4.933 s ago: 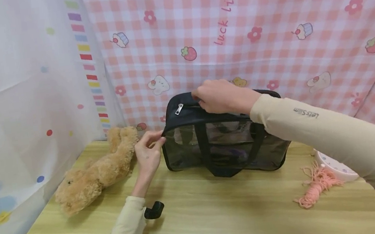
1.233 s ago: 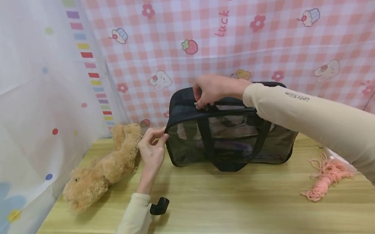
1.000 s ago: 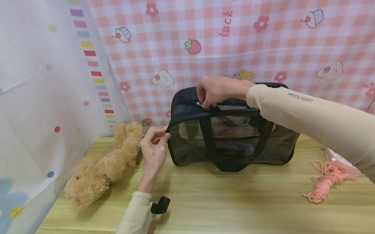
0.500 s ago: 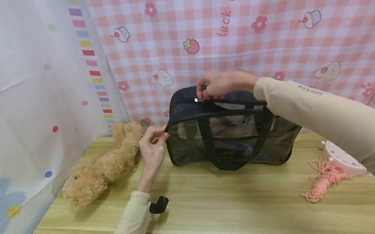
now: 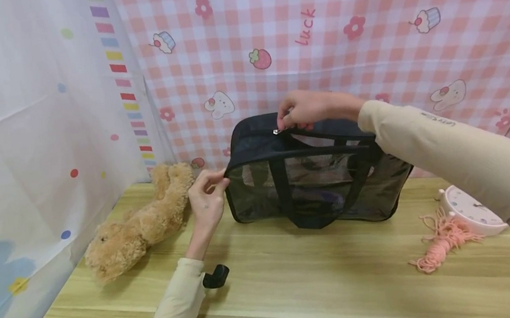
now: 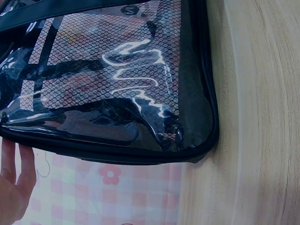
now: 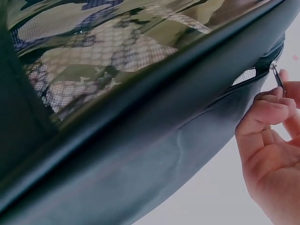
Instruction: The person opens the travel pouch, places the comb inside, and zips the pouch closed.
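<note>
A black bag (image 5: 259, 195) with see-through sides stands upright on the table. At its upper left corner my left hand (image 5: 207, 201) pinches the edge; in the left wrist view only part of that hand (image 6: 16, 185) shows under the bag's rim. On top, my right hand (image 5: 312, 107) pinches the metal zipper pull (image 5: 276, 132) between thumb and fingers. The right wrist view shows this pull (image 7: 279, 80) with a gap in the zip beside it. To the right of the slider the zip is parted. A purple item (image 5: 331, 196), perhaps a comb, shows through the front.
Left of the bag lies a tan plush toy (image 5: 149, 226). At the right are a bundle of pink cord (image 5: 441, 245) and a pink round clock (image 5: 475, 210), partly behind the right sleeve. A checked pink cloth (image 5: 222, 37) hangs close behind.
From the left end of the bag's top, the zipper pull has moved right; the right hand took hold of it and travelled with it. The left hand stays at the corner.
</note>
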Available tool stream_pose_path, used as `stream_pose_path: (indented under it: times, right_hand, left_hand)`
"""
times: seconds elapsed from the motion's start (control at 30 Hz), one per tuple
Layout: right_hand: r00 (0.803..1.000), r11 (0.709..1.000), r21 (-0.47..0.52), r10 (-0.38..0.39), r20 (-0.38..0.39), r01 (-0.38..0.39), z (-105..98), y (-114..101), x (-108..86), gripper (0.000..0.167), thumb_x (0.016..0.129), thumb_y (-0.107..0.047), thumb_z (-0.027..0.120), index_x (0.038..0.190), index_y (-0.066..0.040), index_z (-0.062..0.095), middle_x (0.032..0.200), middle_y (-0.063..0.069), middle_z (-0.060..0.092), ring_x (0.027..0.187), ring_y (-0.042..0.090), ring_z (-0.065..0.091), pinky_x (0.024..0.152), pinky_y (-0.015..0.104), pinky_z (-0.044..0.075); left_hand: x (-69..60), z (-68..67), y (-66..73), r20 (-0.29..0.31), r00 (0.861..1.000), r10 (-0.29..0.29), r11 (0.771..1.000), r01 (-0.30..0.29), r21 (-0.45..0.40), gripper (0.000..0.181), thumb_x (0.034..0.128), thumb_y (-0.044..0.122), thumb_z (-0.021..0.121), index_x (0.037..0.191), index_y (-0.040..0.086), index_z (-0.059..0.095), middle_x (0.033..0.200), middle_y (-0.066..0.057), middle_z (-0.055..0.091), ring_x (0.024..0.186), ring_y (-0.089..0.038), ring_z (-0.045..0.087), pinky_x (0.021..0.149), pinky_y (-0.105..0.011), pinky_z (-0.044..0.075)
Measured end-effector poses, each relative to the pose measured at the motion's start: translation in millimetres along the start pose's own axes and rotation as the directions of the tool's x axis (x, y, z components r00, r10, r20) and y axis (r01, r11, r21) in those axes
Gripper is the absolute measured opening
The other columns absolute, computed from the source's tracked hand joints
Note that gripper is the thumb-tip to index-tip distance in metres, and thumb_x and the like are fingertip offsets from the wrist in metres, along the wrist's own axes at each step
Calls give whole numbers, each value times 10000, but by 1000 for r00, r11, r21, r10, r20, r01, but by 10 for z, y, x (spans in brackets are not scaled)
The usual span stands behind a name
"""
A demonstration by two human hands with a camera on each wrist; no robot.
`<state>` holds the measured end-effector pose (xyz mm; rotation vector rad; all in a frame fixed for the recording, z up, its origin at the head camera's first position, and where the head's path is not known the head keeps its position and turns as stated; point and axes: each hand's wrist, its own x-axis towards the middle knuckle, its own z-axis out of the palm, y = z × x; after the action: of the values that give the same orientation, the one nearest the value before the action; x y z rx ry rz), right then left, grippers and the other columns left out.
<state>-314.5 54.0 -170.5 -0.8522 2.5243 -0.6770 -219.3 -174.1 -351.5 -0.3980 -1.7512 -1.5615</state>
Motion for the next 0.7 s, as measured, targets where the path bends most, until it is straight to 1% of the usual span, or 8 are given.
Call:
stream_pose_path:
  times: [0.17, 0.3, 0.43, 0.53, 0.7]
  right_hand:
    - [1000, 1000, -13, 9, -3, -9, -30, 75, -56, 256, 997, -130, 427, 1042, -22, 655, 667, 45, 437, 526, 138, 362, 532, 298, 392]
    - [1000, 1000, -24, 11, -5, -11, -51, 147, -105, 266, 1000, -128, 419, 1029, -13, 657, 676, 59, 459, 526, 138, 372, 521, 292, 397]
    - [1000, 999, -30, 26, 7, -26, -58, 200, -156, 262, 1009, -151, 418, 1031, -23, 646, 707, 73, 468, 545, 150, 382, 536, 302, 410]
    - [999, 999, -28, 37, 19, -36, -57, 227, -190, 260, 1017, -178, 421, 1030, -32, 636, 717, 69, 460, 559, 156, 384, 555, 317, 420]
    - [999, 998, -20, 53, 14, -52, -71, 290, -265, 255, 1017, -188, 430, 1018, -38, 635, 685, 57, 448, 562, 156, 391, 567, 327, 430]
  left_hand:
    - [-3, 11, -1, -9, 1000, 2, 1000, -2, 5, 122, 807, -117, 679, 929, -111, 684, 902, -237, 641, 806, -265, 659, 697, -296, 555]
    - [5, 10, 9, -3, 1000, -3, 1000, 3, 5, 126, 812, -110, 678, 937, -107, 684, 903, -235, 638, 803, -273, 656, 692, -273, 547]
    - [5, 6, 14, 4, 1000, -19, 1000, 19, 10, 120, 816, -102, 679, 936, -102, 686, 903, -217, 644, 805, -238, 660, 695, -268, 546]
    - [3, 1, 7, 2, 1000, -20, 1000, 20, 2, 122, 813, -117, 675, 935, -110, 680, 900, -210, 644, 801, -204, 660, 711, -273, 552]
    - [0, 25, -5, 0, 1000, -13, 1000, 13, -19, 122, 808, -132, 670, 930, -123, 673, 893, -227, 632, 791, -213, 659, 697, -255, 551]
